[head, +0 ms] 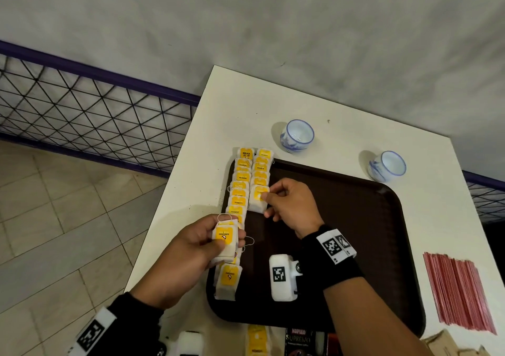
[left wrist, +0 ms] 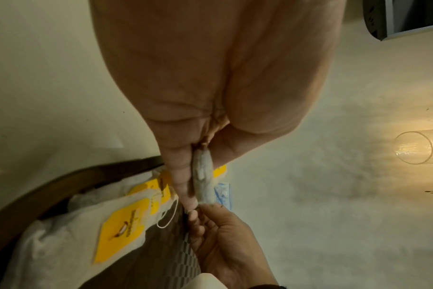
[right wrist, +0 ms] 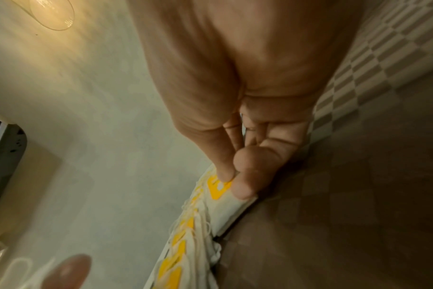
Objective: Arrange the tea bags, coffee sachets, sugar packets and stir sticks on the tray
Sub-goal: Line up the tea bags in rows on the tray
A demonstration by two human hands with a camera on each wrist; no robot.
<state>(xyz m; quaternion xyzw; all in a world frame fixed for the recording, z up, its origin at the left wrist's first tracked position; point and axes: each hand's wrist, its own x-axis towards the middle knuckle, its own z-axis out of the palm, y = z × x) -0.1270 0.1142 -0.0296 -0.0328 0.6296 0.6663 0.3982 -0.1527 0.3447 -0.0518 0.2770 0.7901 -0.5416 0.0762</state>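
Tea bags in white paper with yellow tags (head: 241,189) lie in two overlapping rows along the left edge of the dark brown plastic tray (head: 363,219); on the tags I can read "RELAX", "MOMENT" and "INSPIRED". My left hand (head: 188,254) grips a small stack of tea bags (head: 225,242) between thumb and curled fingers, over the near end of the left row. My right hand (head: 289,205) pinches the nearest bag of the right row (head: 259,198) with thumb and forefinger, the bag resting on the tray. At the near edge, just off the tray, sits a black sachet marked "KOPIKO SUPREMO" (head: 299,340) beside more yellow-tagged bags (head: 257,340). A bundle of thin red stir sticks (head: 456,290) lies on the white desk (head: 246,104) right of the tray. Two blue-and-white ceramic cups (head: 297,136) stand beyond the tray. Behind the desk I see a grey wall (head: 246,14); to the left, a black wire grid with a purple rail (head: 82,96) above a beige tiled floor (head: 54,219).
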